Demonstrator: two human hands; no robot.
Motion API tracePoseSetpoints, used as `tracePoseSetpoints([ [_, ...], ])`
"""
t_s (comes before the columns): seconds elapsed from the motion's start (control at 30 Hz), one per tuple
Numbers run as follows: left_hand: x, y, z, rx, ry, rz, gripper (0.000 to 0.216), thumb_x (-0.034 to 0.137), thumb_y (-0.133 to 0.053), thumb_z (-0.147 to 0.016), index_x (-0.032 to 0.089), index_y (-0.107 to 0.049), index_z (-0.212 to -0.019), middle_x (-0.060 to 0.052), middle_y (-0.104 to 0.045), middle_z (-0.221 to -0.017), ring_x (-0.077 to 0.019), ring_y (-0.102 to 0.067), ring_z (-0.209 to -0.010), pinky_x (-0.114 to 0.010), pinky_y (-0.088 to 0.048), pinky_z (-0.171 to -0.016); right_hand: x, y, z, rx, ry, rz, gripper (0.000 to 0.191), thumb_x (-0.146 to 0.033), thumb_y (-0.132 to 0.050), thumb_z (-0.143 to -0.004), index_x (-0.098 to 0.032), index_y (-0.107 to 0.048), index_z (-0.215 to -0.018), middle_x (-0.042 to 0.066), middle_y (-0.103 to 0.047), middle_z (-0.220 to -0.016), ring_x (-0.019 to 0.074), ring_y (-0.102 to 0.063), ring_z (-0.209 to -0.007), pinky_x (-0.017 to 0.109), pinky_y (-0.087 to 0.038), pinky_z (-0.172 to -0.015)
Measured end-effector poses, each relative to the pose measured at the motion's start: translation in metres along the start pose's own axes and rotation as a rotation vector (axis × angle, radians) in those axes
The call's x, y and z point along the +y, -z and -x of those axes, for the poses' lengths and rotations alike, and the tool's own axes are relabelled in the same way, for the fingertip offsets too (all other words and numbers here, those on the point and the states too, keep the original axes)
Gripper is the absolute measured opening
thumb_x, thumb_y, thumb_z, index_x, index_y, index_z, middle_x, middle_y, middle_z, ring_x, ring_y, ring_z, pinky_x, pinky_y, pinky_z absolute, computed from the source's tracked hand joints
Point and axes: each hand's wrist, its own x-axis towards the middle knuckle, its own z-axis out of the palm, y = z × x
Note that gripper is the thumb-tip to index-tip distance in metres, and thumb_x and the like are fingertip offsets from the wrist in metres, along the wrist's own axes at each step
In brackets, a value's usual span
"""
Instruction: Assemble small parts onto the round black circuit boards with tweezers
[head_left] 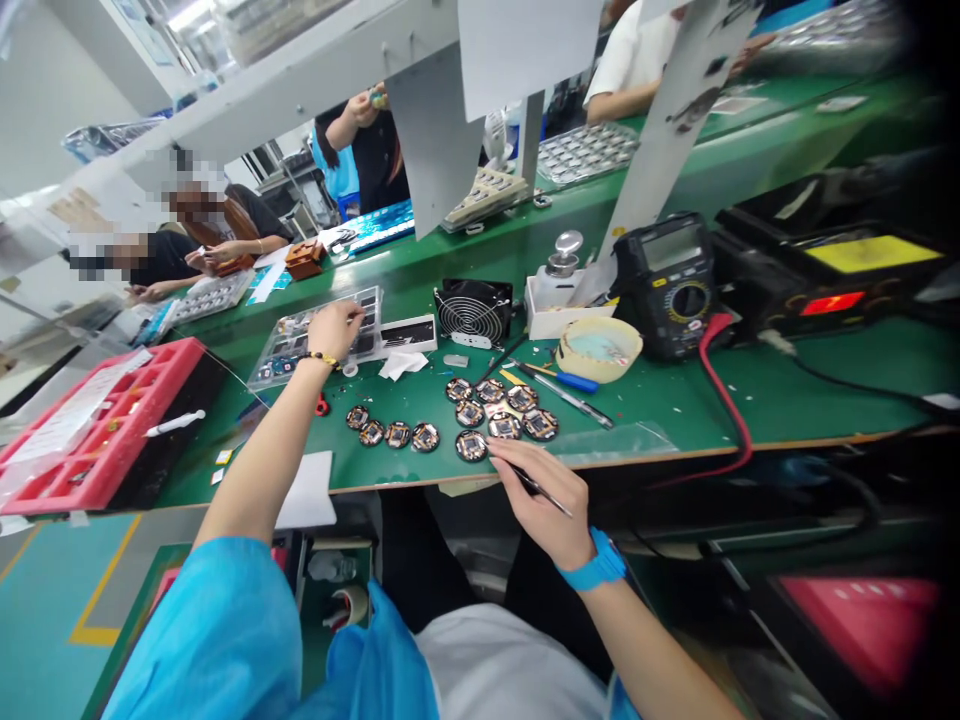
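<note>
My left hand reaches over a clear plastic compartment box, its fingers closed together; whatever they may hold is too small to make out. Small parts lie in some of the compartments. Near the bench's front edge, my right hand grips a pair of slim dark tweezers. Its fingertips are beside a round circuit board, the closest of a cluster of several. To the left, more round boards form a loose row.
A multimeter with a red lead, a soldering station and a tape roll stand at right. Behind the boards is a small fan. A pink foam tray is at far left. Other people sit across the bench.
</note>
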Motion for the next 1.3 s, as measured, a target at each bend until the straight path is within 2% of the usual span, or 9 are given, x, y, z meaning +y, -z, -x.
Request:
tracePoseSetpoints([
  [0.1, 0.026, 0.005, 0.031, -0.013, -0.080, 0.035, 0.012, 0.024, -0.063, -0.098, 0.021, -0.074, -0.095, -0.006, -0.078, -0.101, -0.0217, -0.069, -0.093, -0.036, -0.053, -0.088, -0.001, 0.001, -0.001, 0.009, 0.002, 0.002, 0.032, -0.005, -0.069, -0.093, -0.026, -0.075, -0.116, 0.005, -0.081, -0.111, 0.0213, -0.077, -0.104, 0.039, -0.063, -0.095],
  [0.23, 0.080, 0.006, 0.104, -0.122, -0.231, 0.123, 0.016, 0.037, -0.064, -0.100, 0.023, -0.071, -0.103, -0.004, -0.077, -0.107, -0.0223, -0.070, -0.103, -0.038, -0.055, -0.096, -0.001, 0.001, -0.002, 0.021, -0.011, -0.022, 0.033, -0.004, -0.068, -0.093, -0.026, -0.075, -0.116, 0.005, -0.081, -0.110, 0.0214, -0.077, -0.103, 0.039, -0.063, -0.094],
  [0.43, 0.144, -0.023, 0.185, -0.299, -0.372, 0.192, 0.033, 0.051, -0.070, -0.095, 0.023, -0.063, -0.112, -0.009, -0.073, -0.116, -0.0272, -0.067, -0.111, -0.048, -0.050, -0.106, 0.000, -0.002, 0.000, 0.046, -0.010, -0.014, 0.034, -0.003, -0.069, -0.091, -0.027, -0.076, -0.115, 0.005, -0.081, -0.110, 0.0234, -0.078, -0.102, 0.041, -0.063, -0.094],
  [0.63, 0.144, -0.023, 0.181, -0.306, -0.325, 0.291, 0.023, 0.040, -0.075, -0.093, 0.024, -0.062, -0.105, -0.006, -0.073, -0.115, -0.0256, -0.067, -0.111, -0.044, -0.052, -0.100, 0.000, -0.002, 0.001, 0.043, -0.020, -0.029, 0.034, -0.003, -0.068, -0.091, -0.027, -0.076, -0.114, 0.005, -0.081, -0.110, 0.0240, -0.077, -0.102, 0.042, -0.063, -0.094],
  [0.8, 0.092, -0.006, 0.158, -0.155, -0.127, 0.178, 0.019, 0.038, -0.070, -0.096, 0.024, -0.065, -0.108, -0.007, -0.073, -0.113, -0.0267, -0.066, -0.110, -0.045, -0.052, -0.097, -0.001, -0.002, 0.002, 0.054, -0.047, -0.039, 0.032, -0.003, -0.070, -0.091, -0.026, -0.076, -0.112, 0.005, -0.081, -0.110, 0.0229, -0.077, -0.103, 0.041, -0.063, -0.094],
  [0.93, 0.058, -0.004, 0.147, -0.236, -0.044, 0.126, 0.017, 0.037, -0.067, -0.097, 0.023, -0.068, -0.107, -0.007, -0.073, -0.115, -0.0286, -0.065, -0.112, -0.047, -0.051, -0.100, 0.000, -0.003, 0.002, 0.060, -0.048, -0.032, 0.031, -0.004, -0.070, -0.091, -0.026, -0.076, -0.112, 0.005, -0.081, -0.110, 0.0222, -0.077, -0.103, 0.041, -0.063, -0.094],
  [1.0, 0.065, -0.005, 0.149, -0.217, -0.084, 0.150, 0.017, 0.037, -0.066, -0.098, 0.024, -0.068, -0.109, -0.008, -0.071, -0.120, -0.0283, -0.063, -0.117, -0.048, -0.050, -0.105, 0.000, -0.003, 0.001, 0.061, -0.054, -0.027, 0.031, -0.005, -0.069, -0.092, -0.026, -0.076, -0.113, 0.005, -0.081, -0.110, 0.0225, -0.077, -0.103, 0.041, -0.063, -0.094],
  [1.2, 0.138, -0.029, 0.160, -0.171, -0.239, 0.153, 0.024, 0.043, -0.065, -0.099, 0.023, -0.065, -0.111, -0.009, -0.069, -0.115, -0.0279, -0.062, -0.111, -0.046, -0.050, -0.100, -0.004, -0.003, 0.000, 0.059, -0.090, -0.033, 0.029, -0.008, -0.068, -0.094, -0.027, -0.076, -0.113, 0.005, -0.081, -0.111, 0.0230, -0.077, -0.104, 0.042, -0.063, -0.095],
  [1.3, 0.157, -0.044, 0.159, -0.163, -0.239, 0.090, 0.033, 0.051, -0.068, -0.095, 0.021, -0.062, -0.107, -0.010, -0.067, -0.112, -0.0303, -0.061, -0.109, -0.049, -0.049, -0.099, -0.007, 0.002, 0.001, 0.050, -0.118, -0.056, 0.027, -0.010, -0.067, -0.095, -0.027, -0.077, -0.114, 0.005, -0.081, -0.112, 0.0234, -0.077, -0.105, 0.042, -0.063, -0.097],
])
